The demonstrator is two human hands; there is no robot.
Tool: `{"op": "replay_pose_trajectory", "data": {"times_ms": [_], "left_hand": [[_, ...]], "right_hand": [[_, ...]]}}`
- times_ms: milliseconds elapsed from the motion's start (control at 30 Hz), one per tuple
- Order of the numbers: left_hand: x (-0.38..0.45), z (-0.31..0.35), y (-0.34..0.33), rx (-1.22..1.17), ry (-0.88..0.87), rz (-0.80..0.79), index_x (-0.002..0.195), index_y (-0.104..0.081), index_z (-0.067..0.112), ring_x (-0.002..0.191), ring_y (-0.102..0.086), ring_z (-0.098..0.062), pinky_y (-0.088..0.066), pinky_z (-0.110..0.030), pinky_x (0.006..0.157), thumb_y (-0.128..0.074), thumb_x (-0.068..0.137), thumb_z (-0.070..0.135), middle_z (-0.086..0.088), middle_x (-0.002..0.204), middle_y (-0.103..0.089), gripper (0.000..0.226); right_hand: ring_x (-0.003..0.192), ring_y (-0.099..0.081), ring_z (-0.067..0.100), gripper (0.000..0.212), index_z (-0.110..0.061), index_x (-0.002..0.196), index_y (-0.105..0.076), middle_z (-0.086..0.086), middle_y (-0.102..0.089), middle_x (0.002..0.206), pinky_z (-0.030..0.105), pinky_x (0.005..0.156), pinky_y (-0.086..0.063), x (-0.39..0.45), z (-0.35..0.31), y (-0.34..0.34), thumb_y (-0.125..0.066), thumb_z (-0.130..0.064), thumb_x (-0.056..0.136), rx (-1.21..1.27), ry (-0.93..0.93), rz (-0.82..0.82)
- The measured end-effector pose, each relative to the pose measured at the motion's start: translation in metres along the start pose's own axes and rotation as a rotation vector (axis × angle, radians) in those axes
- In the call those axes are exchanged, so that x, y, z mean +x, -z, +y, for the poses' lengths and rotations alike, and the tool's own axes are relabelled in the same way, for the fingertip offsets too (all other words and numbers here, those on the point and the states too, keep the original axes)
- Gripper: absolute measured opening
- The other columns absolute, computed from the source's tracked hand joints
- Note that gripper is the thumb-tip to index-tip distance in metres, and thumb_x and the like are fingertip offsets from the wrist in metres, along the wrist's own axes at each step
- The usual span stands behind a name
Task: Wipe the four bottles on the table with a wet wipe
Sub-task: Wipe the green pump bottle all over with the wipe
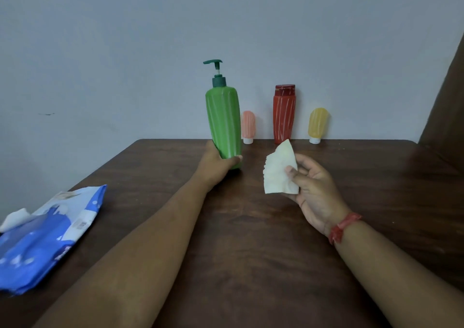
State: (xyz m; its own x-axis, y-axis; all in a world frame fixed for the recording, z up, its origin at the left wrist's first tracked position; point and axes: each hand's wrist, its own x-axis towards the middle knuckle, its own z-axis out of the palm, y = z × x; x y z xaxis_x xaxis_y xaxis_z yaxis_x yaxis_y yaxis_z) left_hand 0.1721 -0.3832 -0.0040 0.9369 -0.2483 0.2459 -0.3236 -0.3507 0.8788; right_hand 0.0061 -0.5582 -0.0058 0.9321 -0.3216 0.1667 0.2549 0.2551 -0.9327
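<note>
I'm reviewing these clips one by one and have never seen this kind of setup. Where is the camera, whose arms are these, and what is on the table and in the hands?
There is no machine here. The single picture comes from a wide-angle camera worn on a person's head, looking forward and down, so the two bare arms reaching in from the bottom are that person's own.

The left hand grips the base of a tall green pump bottle, which stands slightly tilted on the dark wooden table. The right hand, with a red band at the wrist, pinches a folded white wet wipe between thumb and fingers, held apart from the bottle.

Against the wall at the table's far edge stand a red bottle, a small pink bottle and a small yellow bottle, both small ones resting cap-down. At the left lies a blue pack of wipes, a sheet poking out.
</note>
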Motion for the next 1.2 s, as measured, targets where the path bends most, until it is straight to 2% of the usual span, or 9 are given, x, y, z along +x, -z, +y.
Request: {"op": "replay_pose_trajectory", "data": {"times_ms": [133,267,467,700,767,867,967,1067,1200], "left_hand": [[-0.061,0.014,0.001,-0.115,-0.008,-0.053,0.133,-0.037,0.027,0.112,-0.061,-0.013,-0.054,-0.037,0.096,-0.084,0.074,0.041,0.007,0.122,-0.059,0.077],[-0.105,0.027,0.002,-0.147,-0.001,-0.049,0.126,-0.042,0.028,0.106,-0.064,-0.013,-0.057,-0.035,0.088,-0.084,0.074,0.036,0.005,0.115,-0.062,0.068],[-0.123,0.04,-0.004,-0.122,-0.003,-0.014,0.128,-0.043,0.026,0.103,-0.061,-0.014,-0.051,-0.027,0.076,-0.083,0.079,0.029,0.004,0.113,-0.06,0.063],[-0.12,0.04,-0.008,-0.063,-0.045,-0.084,0.126,-0.044,0.029,0.102,-0.062,-0.012,-0.058,-0.037,0.085,-0.083,0.077,0.03,0.007,0.112,-0.06,0.062],[-0.119,0.04,-0.009,-0.067,-0.045,-0.089,0.128,-0.043,0.029,0.103,-0.061,-0.012,-0.058,-0.038,0.085,-0.082,0.078,0.031,0.007,0.113,-0.059,0.063],[-0.119,0.041,-0.009,-0.059,-0.052,-0.102,0.128,-0.043,0.029,0.101,-0.061,-0.011,-0.058,-0.036,0.083,-0.082,0.078,0.03,0.008,0.112,-0.058,0.063],[-0.121,0.044,-0.01,0.001,-0.083,-0.139,0.125,-0.043,0.028,0.096,-0.06,-0.01,-0.055,-0.029,0.075,-0.081,0.079,0.029,0.006,0.109,-0.058,0.06],[-0.123,0.046,-0.013,0.065,-0.123,-0.177,0.124,-0.041,0.028,0.093,-0.059,-0.01,-0.049,-0.026,0.069,-0.081,0.079,0.03,0.005,0.107,-0.057,0.06],[-0.125,0.047,-0.014,0.116,-0.147,-0.218,0.128,-0.039,0.027,0.094,-0.058,-0.012,-0.044,-0.023,0.066,-0.082,0.079,0.031,0.005,0.109,-0.056,0.065]], "right_hand": [[0.11,-0.067,0.023,0.025,-0.017,0.118,-0.063,0.003,-0.073,0.112,0.046,0.088,-0.057,-0.011,-0.006,-0.005,-0.053,-0.005,0.099,-0.014,0.044,0.054],[0.114,-0.065,0.029,0.028,-0.007,0.126,-0.059,0.014,-0.069,0.118,0.05,0.093,-0.054,-0.021,-0.011,-0.009,-0.049,-0.006,0.101,0.017,0.059,0.094],[0.116,-0.064,0.028,0.044,-0.001,0.134,-0.055,0.018,-0.065,0.125,0.041,0.096,-0.053,-0.029,-0.018,-0.011,-0.034,-0.001,0.095,0.122,0.09,0.05],[0.128,-0.055,0.011,0.06,-0.024,0.132,-0.061,-0.006,-0.063,0.133,0.042,0.112,-0.041,-0.02,0.001,-0.013,-0.039,0.009,0.087,-0.359,0.264,0.053],[0.129,-0.053,0.007,0.062,-0.023,0.135,-0.057,-0.009,-0.06,0.134,0.039,0.113,-0.04,-0.018,0.003,-0.012,-0.04,0.015,0.089,-0.451,0.334,0.04],[0.121,-0.058,0.01,0.05,-0.017,0.133,-0.06,-0.007,-0.06,0.129,0.039,0.104,-0.049,-0.016,0.004,-0.012,-0.056,0.008,0.09,-0.651,0.506,0.028],[0.101,-0.061,0.012,0.036,-0.017,0.12,-0.065,-0.009,-0.059,0.111,0.039,0.087,-0.056,-0.017,0.0,-0.013,-0.068,-0.003,0.087,-0.808,0.595,0.133],[0.102,-0.06,0.017,0.026,-0.016,0.111,-0.065,-0.012,-0.052,0.112,0.037,0.087,-0.055,-0.018,-0.01,-0.01,-0.07,-0.009,0.087,-0.871,0.706,0.241],[0.1,-0.061,0.01,0.031,-0.014,0.12,-0.064,-0.01,-0.054,0.117,0.028,0.087,-0.055,-0.022,-0.016,-0.01,-0.067,-0.006,0.09,-0.884,0.706,0.278]]}}
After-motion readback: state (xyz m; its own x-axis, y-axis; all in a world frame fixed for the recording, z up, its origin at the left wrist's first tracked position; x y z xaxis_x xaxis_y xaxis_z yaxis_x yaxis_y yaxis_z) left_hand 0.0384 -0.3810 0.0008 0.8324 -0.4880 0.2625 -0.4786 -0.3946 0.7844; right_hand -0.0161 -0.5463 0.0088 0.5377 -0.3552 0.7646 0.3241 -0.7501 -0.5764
